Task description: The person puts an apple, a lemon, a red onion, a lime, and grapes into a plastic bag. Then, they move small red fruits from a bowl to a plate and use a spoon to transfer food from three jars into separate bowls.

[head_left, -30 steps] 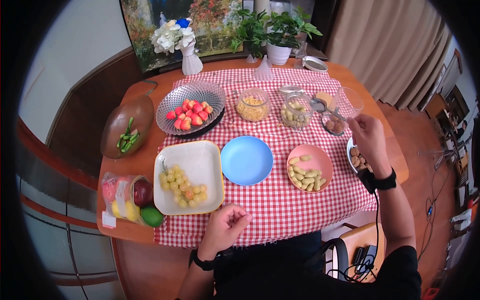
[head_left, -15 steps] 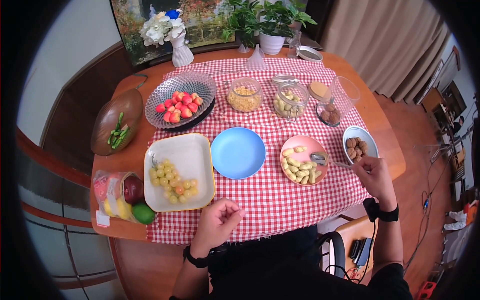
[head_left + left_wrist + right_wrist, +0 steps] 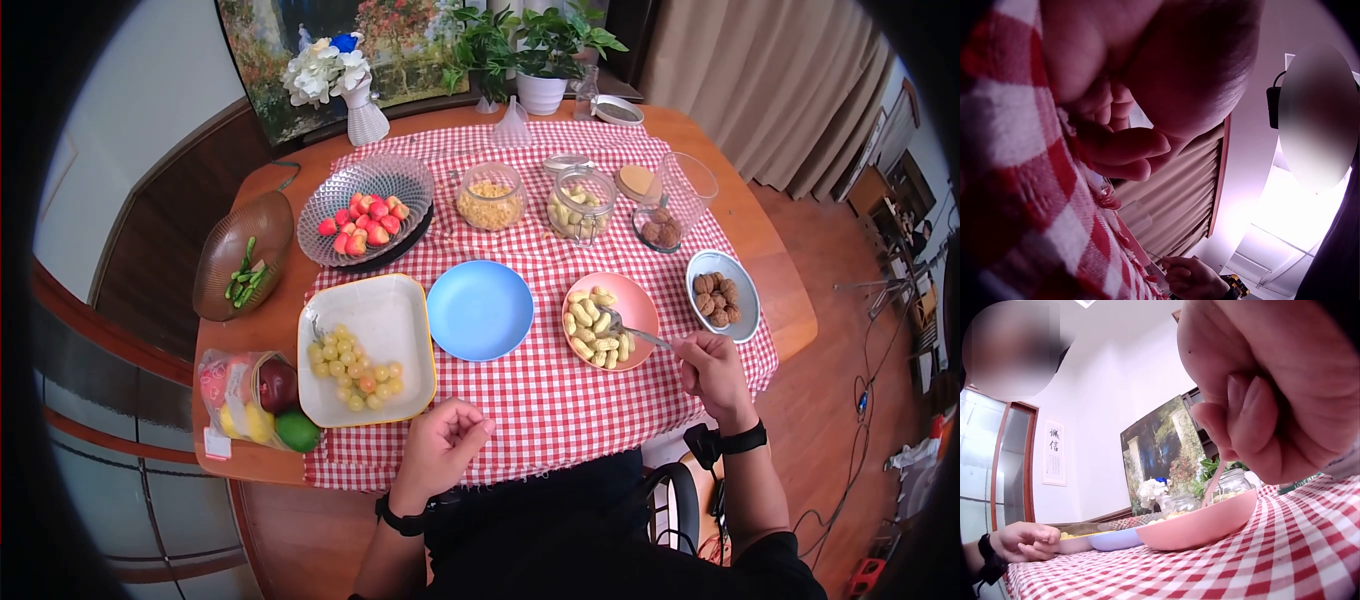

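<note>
In the head view my right hand [image 3: 713, 378] grips the handle of a metal spoon [image 3: 648, 338]. The spoon's bowl sits among unshelled peanuts [image 3: 603, 344] on a pink plate [image 3: 642, 300], partly hidden by them. The right wrist view shows curled fingers [image 3: 1250, 415] above the plate's near side. At the table's front edge, my left hand [image 3: 440, 445] rests on the checked cloth, fingers loosely curled and holding nothing. Between the hands and farther back stands a bare blue plate [image 3: 481, 310]. A bowl of walnuts [image 3: 716, 296] lies just beyond the right hand.
Left of the blue plate is a square dish [image 3: 410, 300] of grapes. Behind stand a glass bowl [image 3: 330, 185] of red fruit, a jar of yellow bits [image 3: 491, 200], a jar of peanuts [image 3: 581, 205] and a tipped glass [image 3: 690, 185]. Bagged fruit [image 3: 245, 400] lies at front left.
My right hand has brought the spoon from over the jars at the back right down to the pink plate, and its bowl has moved in among the peanuts. The left hand stays put.
</note>
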`<control>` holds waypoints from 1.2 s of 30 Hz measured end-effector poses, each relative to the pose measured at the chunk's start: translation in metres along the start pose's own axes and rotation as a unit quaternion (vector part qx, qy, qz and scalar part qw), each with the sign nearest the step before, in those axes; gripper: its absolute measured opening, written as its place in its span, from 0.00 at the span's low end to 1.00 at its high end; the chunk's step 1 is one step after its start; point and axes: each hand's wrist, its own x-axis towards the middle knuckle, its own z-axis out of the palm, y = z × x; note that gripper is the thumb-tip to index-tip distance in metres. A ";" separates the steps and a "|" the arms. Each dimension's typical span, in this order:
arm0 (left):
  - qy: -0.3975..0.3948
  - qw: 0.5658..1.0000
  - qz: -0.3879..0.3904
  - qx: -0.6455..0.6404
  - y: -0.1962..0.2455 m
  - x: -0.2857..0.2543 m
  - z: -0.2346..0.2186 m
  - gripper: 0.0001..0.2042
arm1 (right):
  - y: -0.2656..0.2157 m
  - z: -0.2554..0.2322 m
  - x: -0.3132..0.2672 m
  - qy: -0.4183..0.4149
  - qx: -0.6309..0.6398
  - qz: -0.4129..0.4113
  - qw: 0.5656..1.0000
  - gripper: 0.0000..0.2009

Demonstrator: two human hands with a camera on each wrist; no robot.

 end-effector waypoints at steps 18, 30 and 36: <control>-0.002 1.000 0.012 -0.010 0.000 0.000 -0.001 0.04 | 0.002 0.004 0.004 0.015 0.089 0.000 0.996 0.11; 0.003 1.000 0.004 -0.023 0.003 0.000 0.001 0.06 | -0.092 -0.002 0.037 0.052 0.077 -0.078 0.993 0.09; -0.001 0.999 -0.004 -0.035 -0.003 -0.001 0.000 0.05 | -0.114 0.027 0.099 0.103 -0.197 -0.224 0.949 0.14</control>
